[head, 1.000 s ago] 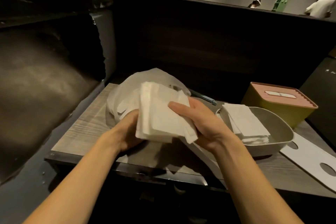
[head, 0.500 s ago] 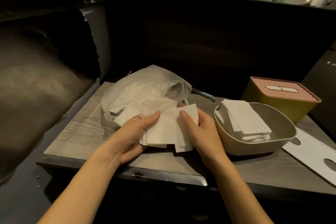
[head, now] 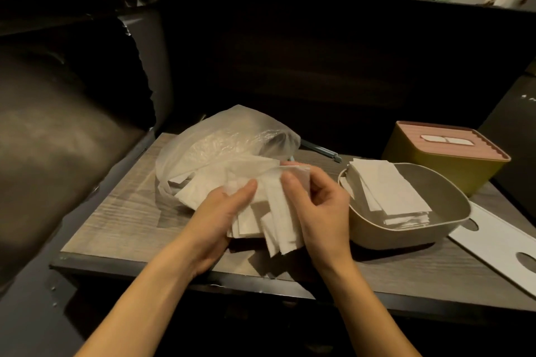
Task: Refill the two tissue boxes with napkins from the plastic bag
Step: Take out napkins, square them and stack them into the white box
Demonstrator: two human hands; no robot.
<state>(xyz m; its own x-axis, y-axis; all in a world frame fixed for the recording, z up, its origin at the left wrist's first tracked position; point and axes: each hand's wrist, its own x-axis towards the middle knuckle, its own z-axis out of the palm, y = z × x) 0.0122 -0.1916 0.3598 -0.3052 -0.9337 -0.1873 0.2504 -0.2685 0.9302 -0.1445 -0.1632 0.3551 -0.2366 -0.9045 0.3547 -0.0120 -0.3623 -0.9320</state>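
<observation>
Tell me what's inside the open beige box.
Inside the open beige box lies a slanted stack of white napkins, its far corner poking above the rim. The bottom beneath the stack is covered, so nothing under it can be seen.

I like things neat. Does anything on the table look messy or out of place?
Yes. The bunch of white paper napkins held by both hands is fanned out unevenly, not squared. The flat white lid with round holes lies off its open beige tissue box.

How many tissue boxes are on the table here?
2: an open beige oval plastic box holding napkins beside the right hand, and a closed yellow box with a pink lid behind it.
</observation>
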